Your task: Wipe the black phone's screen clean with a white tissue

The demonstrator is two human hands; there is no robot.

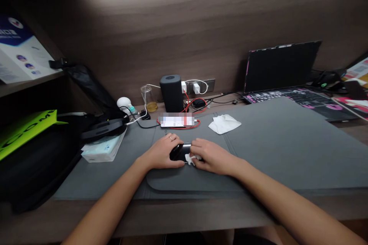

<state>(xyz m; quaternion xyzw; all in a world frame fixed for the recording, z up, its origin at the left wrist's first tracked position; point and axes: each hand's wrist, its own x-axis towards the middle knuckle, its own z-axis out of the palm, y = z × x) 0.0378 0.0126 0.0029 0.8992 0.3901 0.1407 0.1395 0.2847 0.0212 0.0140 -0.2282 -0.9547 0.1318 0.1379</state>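
Observation:
A dark, glossy phone (181, 153) lies flat on the grey desk mat (287, 149), between my hands. My left hand (161, 153), with a ring on one finger, grips its left end, fingers along the far edge and thumb along the near edge. Pinched in my right hand (211, 156) is a crumpled white tissue (189, 159), which rests against the phone's surface. The right end of the phone is hidden under that hand. Just beyond lies a second phone (172, 122) with a lit screen, and to its right a loose tissue (225, 124).
Behind stand a black speaker (171, 93), a glass (151, 101) with amber liquid, and plugged-in chargers (196, 88) with tangled cables. An open laptop (281, 69) is at the right. A tissue pack (105, 148) and a black bag (37, 168) sit at the left.

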